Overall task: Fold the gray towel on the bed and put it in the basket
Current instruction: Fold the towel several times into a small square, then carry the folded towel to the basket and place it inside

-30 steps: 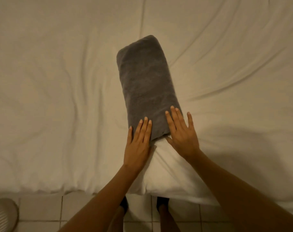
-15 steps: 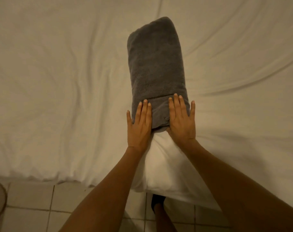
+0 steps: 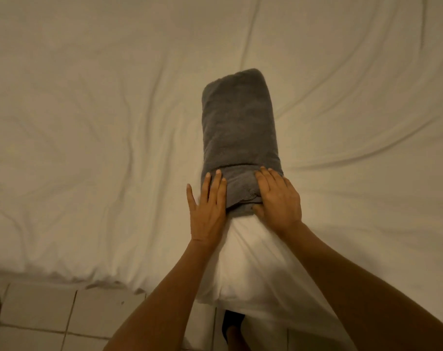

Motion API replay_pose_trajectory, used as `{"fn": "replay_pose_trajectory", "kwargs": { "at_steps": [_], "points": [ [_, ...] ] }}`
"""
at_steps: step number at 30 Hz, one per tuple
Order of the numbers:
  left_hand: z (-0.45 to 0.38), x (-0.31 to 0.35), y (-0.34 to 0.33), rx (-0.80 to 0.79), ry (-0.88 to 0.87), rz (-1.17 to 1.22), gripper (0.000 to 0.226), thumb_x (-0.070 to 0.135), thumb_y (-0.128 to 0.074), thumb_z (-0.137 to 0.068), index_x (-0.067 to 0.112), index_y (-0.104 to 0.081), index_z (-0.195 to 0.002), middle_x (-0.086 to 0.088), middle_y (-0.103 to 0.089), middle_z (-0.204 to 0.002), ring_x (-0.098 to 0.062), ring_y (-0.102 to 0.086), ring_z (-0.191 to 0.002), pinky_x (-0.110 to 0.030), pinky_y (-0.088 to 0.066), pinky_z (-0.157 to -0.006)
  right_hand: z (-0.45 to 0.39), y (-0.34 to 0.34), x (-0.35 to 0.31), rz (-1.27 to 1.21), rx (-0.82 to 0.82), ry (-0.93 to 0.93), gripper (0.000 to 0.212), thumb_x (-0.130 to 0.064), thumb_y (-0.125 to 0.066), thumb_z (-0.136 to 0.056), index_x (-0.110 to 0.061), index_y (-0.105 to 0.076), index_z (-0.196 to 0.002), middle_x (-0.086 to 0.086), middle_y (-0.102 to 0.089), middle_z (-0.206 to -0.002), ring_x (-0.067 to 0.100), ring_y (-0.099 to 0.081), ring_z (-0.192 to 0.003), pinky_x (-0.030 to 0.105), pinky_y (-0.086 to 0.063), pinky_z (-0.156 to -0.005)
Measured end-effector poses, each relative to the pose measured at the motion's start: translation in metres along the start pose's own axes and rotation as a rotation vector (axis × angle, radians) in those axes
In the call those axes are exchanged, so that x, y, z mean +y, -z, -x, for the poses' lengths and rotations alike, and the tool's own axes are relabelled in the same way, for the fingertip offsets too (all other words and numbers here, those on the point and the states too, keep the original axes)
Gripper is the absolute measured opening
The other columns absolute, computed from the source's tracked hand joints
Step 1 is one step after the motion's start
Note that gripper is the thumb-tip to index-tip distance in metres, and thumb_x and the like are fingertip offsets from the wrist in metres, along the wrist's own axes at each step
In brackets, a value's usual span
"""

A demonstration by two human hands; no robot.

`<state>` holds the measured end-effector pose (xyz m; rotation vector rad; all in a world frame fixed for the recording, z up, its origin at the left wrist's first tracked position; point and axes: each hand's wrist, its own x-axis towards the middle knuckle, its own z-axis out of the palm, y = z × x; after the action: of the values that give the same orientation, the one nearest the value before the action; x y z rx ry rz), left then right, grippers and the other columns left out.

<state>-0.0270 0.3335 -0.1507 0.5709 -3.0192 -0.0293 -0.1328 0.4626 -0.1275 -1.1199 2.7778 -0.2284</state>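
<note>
Both bare forearms reach forward from the lower edge of the view, out over the near edge of the bed, and converge on the near end of the gray towel. The left hand lies palm down at the towel's left near corner, its wrist straight; its fingers are stretched out straight and close together, the tips resting on the towel's left edge, the thumb spread off to the left over the white sheet. It grasps nothing. The right hand lies palm down on the towel's right near corner, its fingers extended and only slightly bent, pressing flat on the cloth, while the thumb tucks against the towel's near end; no clenching shows. The towel is folded into a long, thick, narrow bundle that runs away from the person across the wrinkled sheet, with a fold line crossing it just beyond the fingertips. Below the bed's edge is a pale tiled floor, with a dark-socked foot between the forearms.
</note>
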Motion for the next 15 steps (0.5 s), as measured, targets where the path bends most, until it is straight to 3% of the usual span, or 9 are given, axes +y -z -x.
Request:
{"fn": "replay_pose_trajectory", "kwargs": {
  "at_steps": [4,9,15],
  "points": [
    [-0.007,-0.015,0.020,0.040,-0.034,0.086,0.074,0.022,-0.088,-0.063,0.005,-0.056,-0.127,-0.012,-0.059,-0.133,-0.030,-0.057,-0.122,-0.064,-0.039,-0.096,0.000,0.025,-0.009,-0.004,0.069,0.021,0.085,-0.024,-0.093,-0.044,0.002,-0.061,-0.119,0.022,-0.064,-0.120,0.036,-0.063,-0.108,0.049,-0.054,-0.087],
    [-0.020,-0.032,0.083,0.070,-0.127,0.339,0.082,0.021,-0.089,-0.058,-0.004,-0.053,-0.128,-0.019,-0.057,-0.132,-0.033,-0.057,-0.121,-0.039,-0.053,-0.091,-0.002,0.085,-0.026,-0.034,0.152,0.029,0.086,-0.027,-0.093,-0.044,0.001,-0.062,-0.118,0.021,-0.065,-0.119,0.034,-0.065,-0.107,0.045,-0.057,-0.082],
    [-0.040,-0.052,0.193,0.077,-0.144,0.385,0.079,0.029,-0.083,-0.061,0.004,-0.053,-0.130,-0.013,-0.065,-0.123,-0.031,-0.069,-0.096,-0.034,-0.058,-0.067,-0.012,0.187,-0.038,-0.152,0.244,0.113,0.066,-0.024,-0.087,-0.053,-0.004,-0.065,-0.112,0.012,-0.071,-0.103,0.029,-0.070,-0.090,0.034,-0.057,-0.062]
  ]
}}
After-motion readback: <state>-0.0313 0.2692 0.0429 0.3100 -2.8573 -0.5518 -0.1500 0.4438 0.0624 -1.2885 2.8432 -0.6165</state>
